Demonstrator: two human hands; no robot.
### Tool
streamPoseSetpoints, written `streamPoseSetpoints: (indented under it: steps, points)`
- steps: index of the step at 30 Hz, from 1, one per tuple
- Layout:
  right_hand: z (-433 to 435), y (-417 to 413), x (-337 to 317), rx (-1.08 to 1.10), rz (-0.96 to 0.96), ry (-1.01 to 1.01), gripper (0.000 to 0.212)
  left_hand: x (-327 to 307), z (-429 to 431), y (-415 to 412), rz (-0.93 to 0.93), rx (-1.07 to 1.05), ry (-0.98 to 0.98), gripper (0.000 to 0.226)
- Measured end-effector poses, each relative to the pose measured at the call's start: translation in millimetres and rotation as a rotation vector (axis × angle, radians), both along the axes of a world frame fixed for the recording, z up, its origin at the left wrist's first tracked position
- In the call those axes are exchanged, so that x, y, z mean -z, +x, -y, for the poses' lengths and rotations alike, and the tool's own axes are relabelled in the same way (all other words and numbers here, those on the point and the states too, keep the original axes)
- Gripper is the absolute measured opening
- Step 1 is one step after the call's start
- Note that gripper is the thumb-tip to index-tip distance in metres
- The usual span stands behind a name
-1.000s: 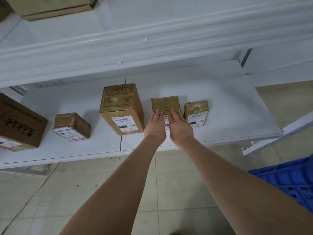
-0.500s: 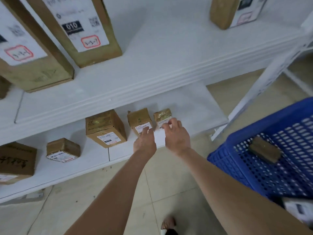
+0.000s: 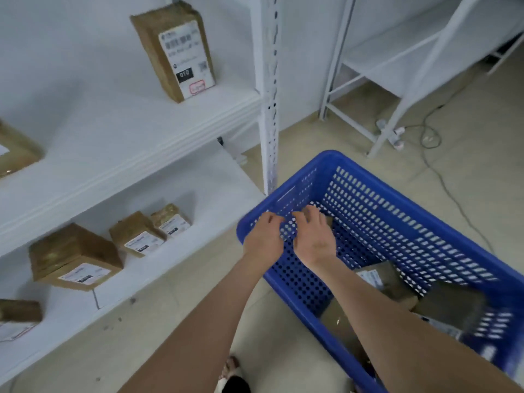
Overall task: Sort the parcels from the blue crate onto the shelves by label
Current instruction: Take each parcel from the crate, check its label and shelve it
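Partway, we judge: brown cardboard parcels [image 3: 136, 236] sit on the white metal shelves [image 3: 127, 137], others lie in the blue perforated plastic crate [image 3: 397, 222] — over it our left hand [image 3: 265, 236] hangs loosely curled and empty, while we cannot tell whether our right hand [image 3: 313, 236] grips anything.

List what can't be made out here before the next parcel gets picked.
Head view:
1. Brown parcel under the right hand: mostly covered, so the grip is unclear.
2. Left hand at the blue crate rim: blur hides any contact.
3. Label on the near crate parcel: lost to motion blur.
4. Red-boxed code on the upper-shelf parcel: too blurred.
5. Left-edge parcel: cut off by the frame.
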State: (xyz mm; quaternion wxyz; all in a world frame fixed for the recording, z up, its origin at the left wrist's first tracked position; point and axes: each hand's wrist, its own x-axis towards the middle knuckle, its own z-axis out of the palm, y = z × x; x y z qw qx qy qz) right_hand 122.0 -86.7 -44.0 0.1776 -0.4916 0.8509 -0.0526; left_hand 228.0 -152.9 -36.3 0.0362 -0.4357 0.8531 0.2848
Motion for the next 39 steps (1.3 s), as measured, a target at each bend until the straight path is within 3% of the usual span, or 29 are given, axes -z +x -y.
streamPoseSetpoints:
  steps: [3, 8, 16, 23, 28, 30, 32, 34, 39]
  points:
    - [-53.2, -44.3, 17.9, 0.052, 0.018, 0.099, 0.050, 21.9, -50.7, -50.9, 0.067, 0.035, 0.073, 0.046]
    - [-126.2, -112.5, 62.7, 0.065, 0.070, 0.266, 0.048, 66.1, -127.3, -125.2, 0.209, -0.056, 0.359, 0.048]
    - [-176.9, -158.0, 121.2, 0.387, 0.299, 0.488, 0.058, 130.4, -182.6, -158.7, 0.295, -0.245, 0.641, 0.035]
    - [-180.5, -183.9, 182.8, 0.355, 0.243, 0.650, 0.054, 194.5, -204.3, -179.5, 0.284, -0.348, 0.792, 0.024]
    - [-184.5, -203.7, 219.1, 0.286, 0.291, 0.744, 0.059, 225.6, -232.1, -206.9, 0.181, -0.498, 0.958, 0.029]
    - [-187.1, -209.8, 227.3, 0.224, 0.281, 0.757, 0.055, 234.2, -240.2, -216.1, 0.190, -0.536, 0.967, 0.018]
    - [-189.4, -217.2, 231.5, 0.151, 0.239, 0.784, 0.053, 238.2, -248.1, -224.3, 0.209, -0.608, 0.980, 0.033]
    - [-190.7, -223.8, 232.5, 0.120, 0.212, 0.824, 0.051, 240.3, -256.1, -230.6, 0.210, -0.616, 0.982, 0.033]
    - [-190.2, -232.6, 233.7, 0.190, 0.284, 0.786, 0.049, 244.0, -261.3, -232.2, 0.098, -0.889, 1.001, 0.023]
